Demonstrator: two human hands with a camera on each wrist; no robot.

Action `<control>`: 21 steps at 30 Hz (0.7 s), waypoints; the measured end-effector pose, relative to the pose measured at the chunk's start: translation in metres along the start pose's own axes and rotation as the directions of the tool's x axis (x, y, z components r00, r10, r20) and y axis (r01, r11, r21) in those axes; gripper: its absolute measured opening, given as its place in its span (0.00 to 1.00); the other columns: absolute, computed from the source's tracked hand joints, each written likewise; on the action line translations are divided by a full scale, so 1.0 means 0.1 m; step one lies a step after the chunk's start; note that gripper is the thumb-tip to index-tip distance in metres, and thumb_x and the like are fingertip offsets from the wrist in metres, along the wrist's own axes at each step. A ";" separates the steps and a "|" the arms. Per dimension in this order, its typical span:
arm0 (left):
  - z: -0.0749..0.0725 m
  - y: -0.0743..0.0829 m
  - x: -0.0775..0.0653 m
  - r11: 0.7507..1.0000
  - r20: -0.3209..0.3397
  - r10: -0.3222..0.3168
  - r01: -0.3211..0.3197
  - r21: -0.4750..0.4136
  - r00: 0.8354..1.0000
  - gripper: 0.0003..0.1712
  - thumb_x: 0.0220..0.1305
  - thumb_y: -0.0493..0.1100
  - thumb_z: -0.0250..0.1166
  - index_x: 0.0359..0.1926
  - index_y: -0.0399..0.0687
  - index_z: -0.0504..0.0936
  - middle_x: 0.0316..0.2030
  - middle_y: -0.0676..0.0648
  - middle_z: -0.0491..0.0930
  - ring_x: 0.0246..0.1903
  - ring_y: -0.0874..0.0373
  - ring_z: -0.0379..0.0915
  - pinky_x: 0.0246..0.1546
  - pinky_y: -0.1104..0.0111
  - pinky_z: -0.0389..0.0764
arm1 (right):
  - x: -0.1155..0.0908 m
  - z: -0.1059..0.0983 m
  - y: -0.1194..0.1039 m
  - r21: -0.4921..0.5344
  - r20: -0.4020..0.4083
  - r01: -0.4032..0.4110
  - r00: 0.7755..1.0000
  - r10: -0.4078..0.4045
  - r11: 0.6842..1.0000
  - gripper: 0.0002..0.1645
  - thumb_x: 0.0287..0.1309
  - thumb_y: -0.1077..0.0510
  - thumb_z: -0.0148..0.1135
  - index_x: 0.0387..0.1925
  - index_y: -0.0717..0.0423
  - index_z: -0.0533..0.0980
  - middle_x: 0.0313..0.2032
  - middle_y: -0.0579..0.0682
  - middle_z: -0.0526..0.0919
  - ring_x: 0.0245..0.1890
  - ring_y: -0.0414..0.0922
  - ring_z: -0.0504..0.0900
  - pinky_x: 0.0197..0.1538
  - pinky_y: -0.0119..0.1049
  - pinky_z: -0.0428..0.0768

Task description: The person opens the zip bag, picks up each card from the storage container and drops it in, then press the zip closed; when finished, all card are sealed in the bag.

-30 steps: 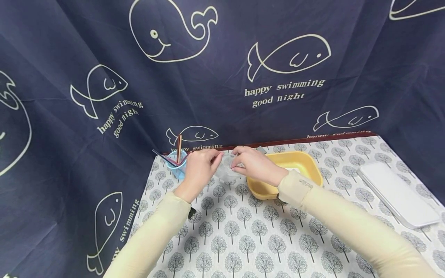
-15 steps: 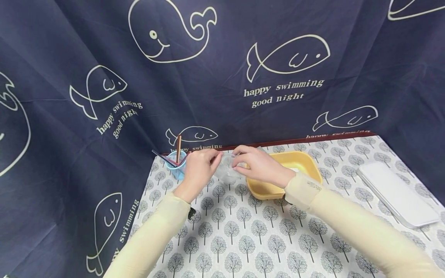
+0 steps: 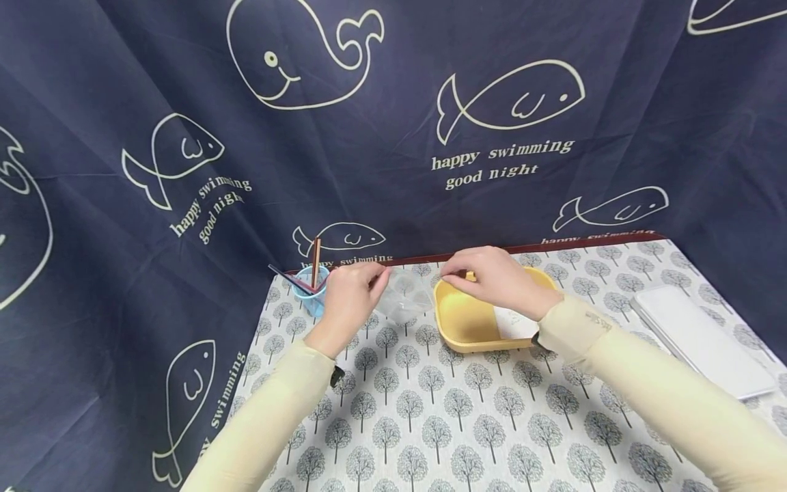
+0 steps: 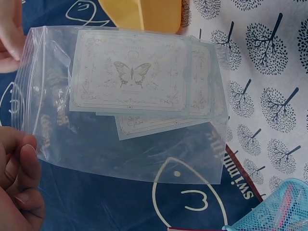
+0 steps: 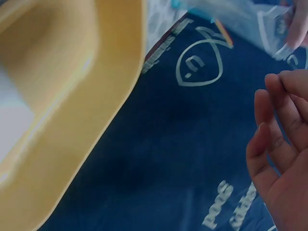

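Observation:
A clear zip bag [image 4: 159,156] holds several pale cards [image 4: 131,72]; the uppermost bears a butterfly and an ornate border. My left hand [image 3: 352,297] pinches a corner of the bag at its zip edge, thumb against fingers [image 4: 30,159]. In the head view the bag [image 3: 402,297] looks nearly colourless beside that hand. My right hand [image 3: 488,277] is over the yellow tray [image 3: 464,321], its fingers [image 5: 262,108] loosely curled with nothing between them. A gap separates it from the bag in the right wrist view.
Left of the bag, a blue mesh cup [image 3: 315,301] holds several pens or pencils. Inside the yellow tray lies a white sheet [image 3: 513,324]. A white flat box [image 3: 701,342] is at the table's right; a dark fish-print curtain [image 3: 393,137] hangs behind.
My right hand has moved right, away from the bag's top and over the yellow tray, uncovering more of the bag. The left hand has stayed at the bag's corner.

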State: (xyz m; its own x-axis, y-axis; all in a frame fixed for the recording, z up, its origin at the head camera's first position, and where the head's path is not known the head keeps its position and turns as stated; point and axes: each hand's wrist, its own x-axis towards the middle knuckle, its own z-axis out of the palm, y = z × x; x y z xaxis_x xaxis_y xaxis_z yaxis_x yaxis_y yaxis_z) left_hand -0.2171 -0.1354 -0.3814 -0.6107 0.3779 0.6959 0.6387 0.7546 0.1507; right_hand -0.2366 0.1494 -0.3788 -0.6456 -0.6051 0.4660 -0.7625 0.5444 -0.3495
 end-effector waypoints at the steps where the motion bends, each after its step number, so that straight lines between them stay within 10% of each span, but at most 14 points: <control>1: 0.00 0.00 0.00 1.000 -0.003 0.003 -0.003 -0.002 1.000 0.11 0.67 0.39 0.72 0.26 0.46 0.86 0.24 0.50 0.86 0.19 0.57 0.79 0.25 0.61 0.79 | -0.01 -0.02 0.04 -0.007 0.010 -0.015 1.000 0.015 1.000 0.04 0.65 0.57 0.72 0.41 0.45 0.89 0.40 0.37 0.88 0.39 0.40 0.85 0.46 0.43 0.81; 10: 0.01 -0.02 -0.02 1.000 -0.008 0.009 -0.009 0.000 1.000 0.10 0.66 0.37 0.72 0.26 0.47 0.86 0.24 0.50 0.86 0.19 0.58 0.78 0.24 0.62 0.79 | -0.25 0.02 0.53 -0.131 0.172 -0.123 0.974 0.145 0.984 0.05 0.61 0.62 0.72 0.33 0.48 0.87 0.33 0.39 0.86 0.32 0.42 0.82 0.40 0.46 0.82; 21: 0.00 -0.03 -0.05 1.000 -0.007 -0.003 0.003 0.011 1.000 0.06 0.65 0.38 0.73 0.29 0.48 0.88 0.27 0.50 0.88 0.21 0.56 0.81 0.24 0.60 0.79 | -0.59 0.12 0.88 -0.201 0.450 -0.265 0.830 0.329 0.943 0.14 0.57 0.61 0.76 0.45 0.59 0.86 0.39 0.49 0.88 0.38 0.47 0.85 0.48 0.52 0.84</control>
State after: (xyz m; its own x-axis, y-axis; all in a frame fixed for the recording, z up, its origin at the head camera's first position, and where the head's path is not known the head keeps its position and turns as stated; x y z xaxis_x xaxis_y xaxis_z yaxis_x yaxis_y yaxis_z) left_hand -0.2161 -0.1390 -0.3853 -0.6096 0.3719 0.7000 0.6314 0.7618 0.1452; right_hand -0.2662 0.2261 -0.4472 -0.8058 -0.5847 -0.0936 -0.5398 0.7903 -0.2899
